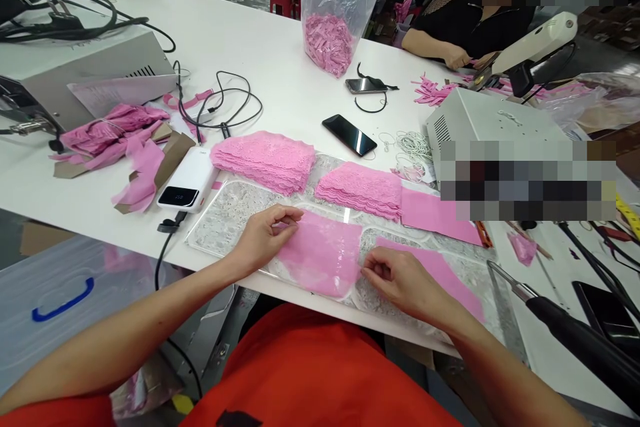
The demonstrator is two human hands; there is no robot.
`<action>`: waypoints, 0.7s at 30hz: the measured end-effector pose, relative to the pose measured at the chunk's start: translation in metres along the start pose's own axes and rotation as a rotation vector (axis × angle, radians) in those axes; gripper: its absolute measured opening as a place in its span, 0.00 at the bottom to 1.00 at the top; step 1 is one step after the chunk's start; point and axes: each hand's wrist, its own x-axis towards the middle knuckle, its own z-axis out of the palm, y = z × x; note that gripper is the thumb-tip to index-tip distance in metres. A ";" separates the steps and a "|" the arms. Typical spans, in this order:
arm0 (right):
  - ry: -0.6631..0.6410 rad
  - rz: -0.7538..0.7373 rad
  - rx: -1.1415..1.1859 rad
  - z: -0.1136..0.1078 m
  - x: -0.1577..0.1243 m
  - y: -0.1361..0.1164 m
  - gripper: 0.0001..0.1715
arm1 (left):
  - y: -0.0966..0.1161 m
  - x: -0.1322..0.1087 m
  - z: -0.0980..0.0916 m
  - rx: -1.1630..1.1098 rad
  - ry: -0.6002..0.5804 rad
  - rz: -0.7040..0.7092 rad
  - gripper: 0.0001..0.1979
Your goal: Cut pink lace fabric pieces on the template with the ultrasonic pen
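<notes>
In front of me a thin pink sheet (325, 257) lies over a clear-edged, speckled grey mat (227, 213). My left hand (267, 237) pinches its upper left corner between thumb and fingers. At the sheet's right edge is my right hand (395, 277), fingers curled together with the tips at the edge; whether they grip it is hard to see. Partly under my right hand and forearm lies a second pink piece (445, 273). Behind the sheet sit two stacks of pink lace pieces, a left stack (265, 159) and a right stack (360, 188), with flat pink sheets (435, 212) beside the right one.
A white power bank (187, 177) with a cable stands left of the mat. Behind are a phone (349, 135) and a plastic bag of pink scraps (330, 40). A black-handled tool (575, 327) juts in at right, near a grey box (500, 127). Another person (460, 20) works opposite.
</notes>
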 end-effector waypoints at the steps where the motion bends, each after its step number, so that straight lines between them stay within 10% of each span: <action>1: 0.005 0.000 0.002 -0.004 0.000 0.000 0.11 | 0.000 0.000 0.000 0.003 0.001 0.001 0.13; 13: 0.065 0.088 -0.205 -0.031 0.068 -0.004 0.07 | -0.004 0.009 0.001 0.301 0.097 0.216 0.11; 21: 0.128 0.065 -0.233 -0.026 0.052 -0.008 0.06 | -0.010 0.008 -0.001 0.470 0.060 0.356 0.14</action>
